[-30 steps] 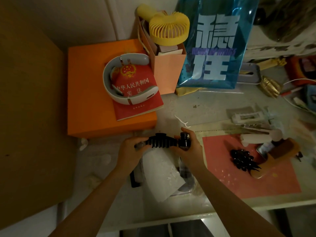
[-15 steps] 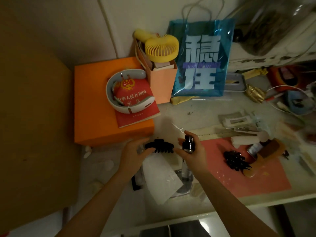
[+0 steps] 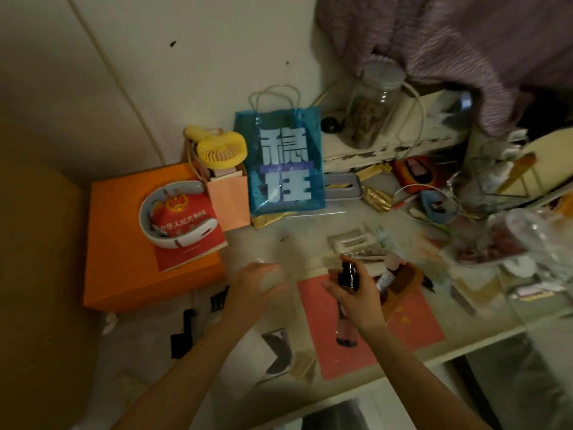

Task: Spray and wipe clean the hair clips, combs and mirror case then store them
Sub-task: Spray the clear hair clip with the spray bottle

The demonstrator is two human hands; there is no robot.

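A dim, cluttered white desk (image 3: 269,225) stands against a pale wall, with an orange box (image 3: 124,262) at its left end. On the box lies a red booklet (image 3: 192,234) with a white neck-band device (image 3: 173,212) looped over it. Behind these a small peach paper bag (image 3: 229,197) holds a yellow handheld fan (image 3: 221,147), and a blue plastic bag (image 3: 283,162) with large pale characters stands beside it. A glass jar (image 3: 370,107) sits on a raised shelf at the back right.

The right hand (image 3: 356,296) grips a dark spray bottle (image 3: 347,274) upright over the near part of a red mat (image 3: 412,324), the fingers curled round its body and the black nozzle rising above them; the bottle's lower end shows below the palm. The left hand (image 3: 254,287) hovers just left of the bottle over the bare desk, blurred, fingers spread and fairly straight, holding nothing that can be made out.

A black hair clip (image 3: 218,301) lies on the desk just left of the left wrist, apart from both hands. A black comb (image 3: 183,333) lies further left and nearer the desk's front edge. Beneath the left forearm lies a white cloth or paper (image 3: 248,352), with a dark object on it that is too blurred to name. Behind the right hand a jumble of small items sits at the mat's far edge, too smeared to identify.
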